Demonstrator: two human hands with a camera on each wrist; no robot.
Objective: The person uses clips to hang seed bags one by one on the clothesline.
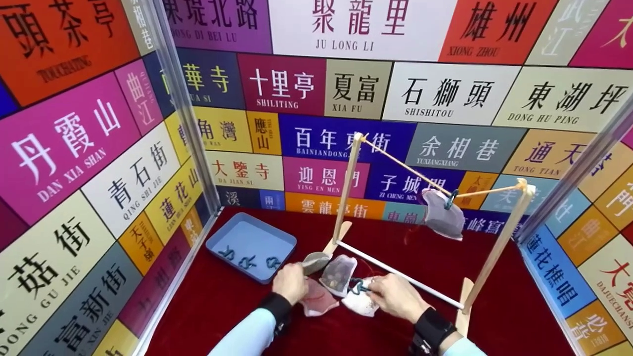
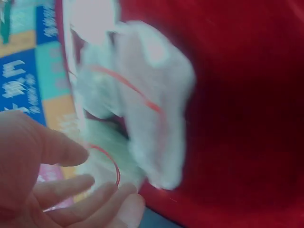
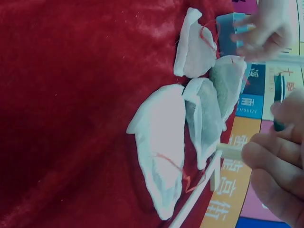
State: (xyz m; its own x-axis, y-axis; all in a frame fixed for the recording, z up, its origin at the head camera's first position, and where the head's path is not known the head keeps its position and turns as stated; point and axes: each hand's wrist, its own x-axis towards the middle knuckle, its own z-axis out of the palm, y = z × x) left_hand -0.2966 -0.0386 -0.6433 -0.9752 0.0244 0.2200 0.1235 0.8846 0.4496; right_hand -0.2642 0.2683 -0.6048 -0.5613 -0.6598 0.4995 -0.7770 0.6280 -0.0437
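Note:
My right hand [image 1: 398, 296] pinches a dark green hook [image 3: 279, 97] between thumb and fingers, just above a white mesh pouch [image 1: 360, 304]. With the fingers apart, my left hand [image 1: 291, 283] is beside a pinkish pouch [image 1: 316, 299] and a greenish pouch [image 1: 315, 263]. A red string [image 2: 114, 166] passes close to its fingertips in the left wrist view. Between the hands lies a pouch with brown contents [image 1: 339, 276]. Another pouch [image 1: 445, 217] hangs by a dark green hook [image 1: 450, 199] from a cord [image 1: 405, 163].
A blue tray [image 1: 220, 235] holding several dark green hooks stands at the back left. Behind the pouches is a wooden frame [image 1: 347, 188] with a white bottom bar [image 1: 400, 273]. Red cloth [image 1: 316, 341] covers the table, and printed panels [image 1: 326, 89] surround it.

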